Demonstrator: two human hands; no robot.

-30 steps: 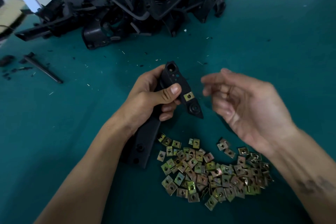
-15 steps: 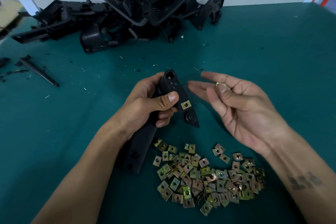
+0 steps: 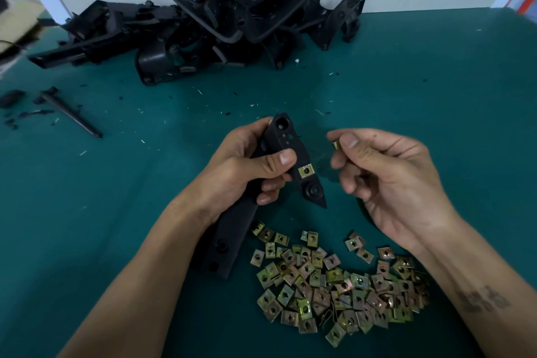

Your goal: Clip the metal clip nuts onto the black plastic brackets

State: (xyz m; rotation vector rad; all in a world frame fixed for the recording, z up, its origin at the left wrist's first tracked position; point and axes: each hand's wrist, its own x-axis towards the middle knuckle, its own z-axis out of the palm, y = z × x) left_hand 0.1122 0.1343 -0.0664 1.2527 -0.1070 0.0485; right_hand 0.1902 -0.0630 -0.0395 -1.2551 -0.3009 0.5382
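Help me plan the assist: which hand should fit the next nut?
Right. The right hand already pinches a nut beside the bracket, while the left hand grips that bracket, which already carries one clipped nut.

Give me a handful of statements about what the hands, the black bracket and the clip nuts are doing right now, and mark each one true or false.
1. The left hand grips the long black plastic bracket. True.
2. The right hand is empty. False: it pinches a small brass-coloured metal clip nut between thumb and fingertips.
3. One square clip nut already sits on the held bracket. True.
4. The loose heap of clip nuts lies at the far edge of the green table. False: it lies near the person, below the hands.
5. The pile of black plastic brackets lies at the back of the table. True.
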